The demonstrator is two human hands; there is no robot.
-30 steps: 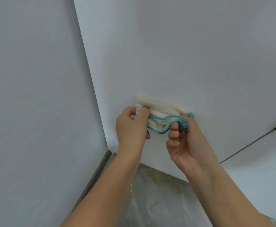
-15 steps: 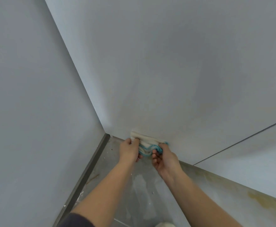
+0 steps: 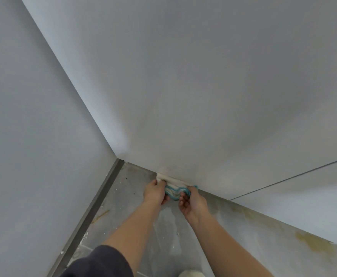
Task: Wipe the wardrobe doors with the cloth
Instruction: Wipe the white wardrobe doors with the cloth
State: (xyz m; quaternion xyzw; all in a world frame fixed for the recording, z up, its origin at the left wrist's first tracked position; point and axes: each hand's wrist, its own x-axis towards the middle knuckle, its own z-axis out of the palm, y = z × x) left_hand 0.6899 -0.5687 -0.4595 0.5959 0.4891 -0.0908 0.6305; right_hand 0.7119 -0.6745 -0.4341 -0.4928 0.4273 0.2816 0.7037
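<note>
A folded white cloth with a teal edge (image 3: 173, 188) is pressed against the bottom edge of the pale grey wardrobe door (image 3: 193, 86), right where the door meets the floor. My left hand (image 3: 156, 191) grips the cloth's left end. My right hand (image 3: 192, 201) grips its right end, fingers curled round the teal hem. A thin dark seam (image 3: 291, 177) separates this door from the neighbouring door (image 3: 313, 200) on the right.
A grey side wall (image 3: 33, 136) stands on the left with a dark skirting strip (image 3: 95, 206) along its foot. The grey floor (image 3: 163, 236) is dusty, with yellowish stains at right. A dark sleeve or knee (image 3: 99, 262) and a pale shoe tip (image 3: 191, 273) show at the bottom.
Both hands have carried the cloth down the door from about mid-height to its bottom edge by the floor. The view has pulled back and more floor shows.
</note>
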